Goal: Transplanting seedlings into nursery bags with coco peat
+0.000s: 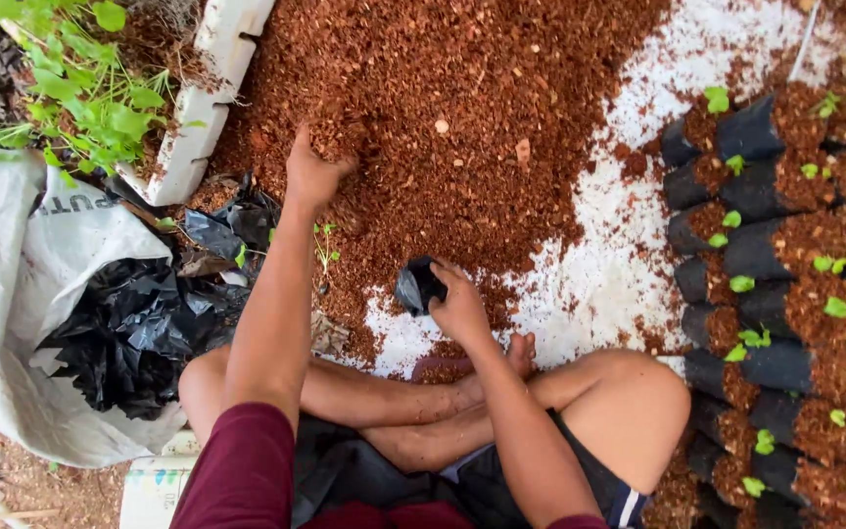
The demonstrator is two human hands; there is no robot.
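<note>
Filling step: left hand [313, 174] cupped, scooping brown coir [462, 108] mid-frame; right hand [459, 309] grips small black grow bag [417, 287]. Next, prob: scoop needs bag mouth held open.

Person is wearing a maroon short-sleeved top; both sleeves are ending above the elbow, fabric is looking plain, no print or seams showing. Forearms, left hand [313, 174] and right hand [460, 309] are showing bare: no gloves, no watch, no rings visible. Lower body is wearing dark shorts [501, 480], black or charcoal, with a blue-and-white stripe running along the hem at the right thigh. Legs are showing bare below the shorts, feet [519, 355] are bare too, no sandals on them. Shorts fabric is bunching loosely in the lap. Nothing else worn is showing in the head view.
</note>
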